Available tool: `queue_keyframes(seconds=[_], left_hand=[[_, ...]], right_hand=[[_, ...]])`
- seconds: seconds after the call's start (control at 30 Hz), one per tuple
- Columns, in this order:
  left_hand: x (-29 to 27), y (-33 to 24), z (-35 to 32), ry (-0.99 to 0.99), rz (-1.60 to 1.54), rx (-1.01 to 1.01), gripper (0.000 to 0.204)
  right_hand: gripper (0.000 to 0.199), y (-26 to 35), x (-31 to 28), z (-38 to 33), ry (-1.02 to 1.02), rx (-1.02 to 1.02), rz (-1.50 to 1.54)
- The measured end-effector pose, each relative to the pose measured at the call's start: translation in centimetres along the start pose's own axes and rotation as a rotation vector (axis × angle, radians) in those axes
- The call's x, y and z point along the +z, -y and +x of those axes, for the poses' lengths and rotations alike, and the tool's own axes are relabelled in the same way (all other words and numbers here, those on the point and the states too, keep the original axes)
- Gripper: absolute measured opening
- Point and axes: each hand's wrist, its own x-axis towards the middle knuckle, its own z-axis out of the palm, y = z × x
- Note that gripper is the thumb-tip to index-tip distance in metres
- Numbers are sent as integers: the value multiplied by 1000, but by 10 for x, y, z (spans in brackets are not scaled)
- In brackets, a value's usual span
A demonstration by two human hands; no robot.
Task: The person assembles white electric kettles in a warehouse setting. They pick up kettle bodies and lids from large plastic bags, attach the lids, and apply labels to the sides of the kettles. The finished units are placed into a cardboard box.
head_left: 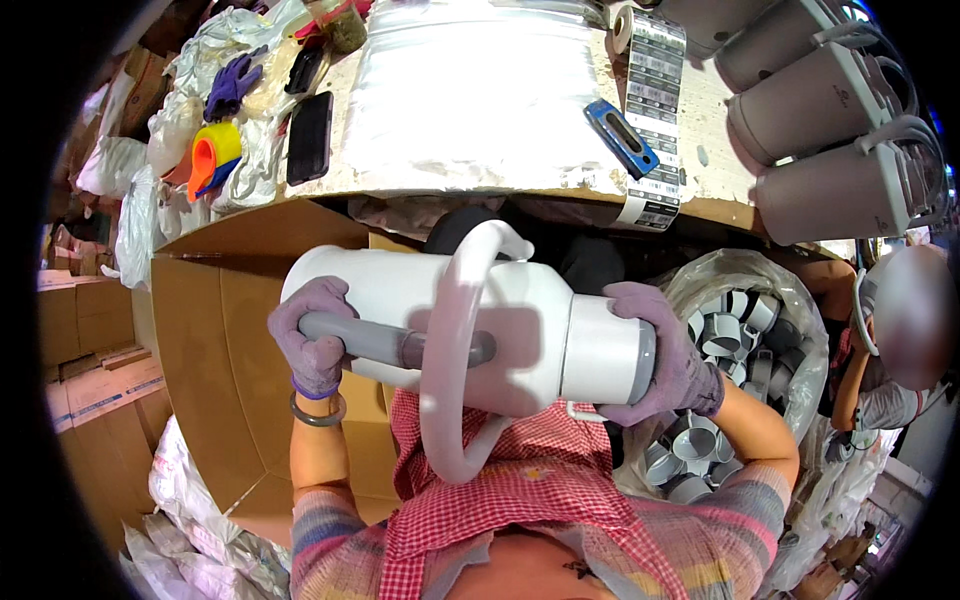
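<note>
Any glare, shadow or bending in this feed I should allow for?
Head view: bright glare washes out the plastic sheeting on the table; soft shadows darken parts of the white cup, but the left hand and right hand look clear. Same head view: the table's front edge bows, and the picture's rim is black.

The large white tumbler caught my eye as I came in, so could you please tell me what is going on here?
A gloved person is holding the white tumbler sideways. The left grip is closed around a grey bar along its side; the right grip cups its narrow, grey-tipped end. An open cardboard box is on the left, a clear bag of grey and white pieces on the right, and grey tumblers are on the table.
</note>
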Motion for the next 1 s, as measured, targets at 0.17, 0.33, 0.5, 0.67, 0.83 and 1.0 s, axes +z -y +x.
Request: queue_keyframes(seconds=[0.17, 0.33, 0.5, 0.67, 0.83, 1.0], left_hand=[[2, 7, -12, -140, 29, 11, 64], [1, -2, -25, -158, 74, -28, 56], [-7, -8, -32, -171, 25, -86, 36], [24, -36, -28, -178, 252, -69, 30], [8, -37, -14, -74, 219, -37, 21], [-1, -27, 2, -15, 688, 278, 18]], right_hand=[[93, 2, -2, 12, 26, 325, 244], [89, -6, 2, 10, -35, 331, 420], [66, -42, -70, -8, -711, 346, 525], [67, -24, 36, 0, -305, 316, 444], [70, -5, 10, 8, -358, 222, 807], [94, -31, 31, -9, -260, -55, 127]])
